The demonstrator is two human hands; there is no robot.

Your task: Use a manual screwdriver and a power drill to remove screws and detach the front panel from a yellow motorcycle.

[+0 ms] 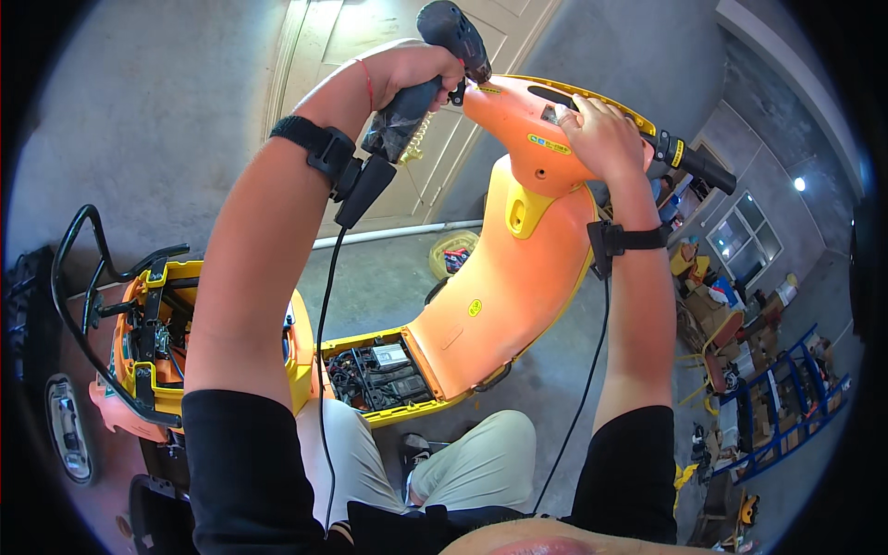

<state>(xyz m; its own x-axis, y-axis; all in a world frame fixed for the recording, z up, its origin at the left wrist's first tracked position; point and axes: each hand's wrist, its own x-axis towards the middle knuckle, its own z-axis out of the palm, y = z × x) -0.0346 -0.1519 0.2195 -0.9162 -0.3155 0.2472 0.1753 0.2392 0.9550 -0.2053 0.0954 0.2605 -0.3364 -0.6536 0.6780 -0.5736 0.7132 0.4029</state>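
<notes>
My left hand [427, 74] is wrapped round the handle of a black power drill [453, 39]. The drill's nose points down at the left end of the orange handlebar cover [504, 111] of an electric scooter; whether its bit touches a screw is too small to tell. My right hand [606, 137] lies on the cover's right side, fingers stretched out over the dash. Just past that hand a black handlebar grip [708, 171] sticks out to the right. Below the cover, the orange front shield [504, 277] curves down to the footboard.
In the footboard, an uncovered yellow-edged compartment [379, 370] holds wiring and modules. At left, the scooter's rear body [166, 324] stands stripped, with a black tube rail [69, 277]. A blue ladder [786, 407] and clutter lie at right. A white door [370, 139] is behind.
</notes>
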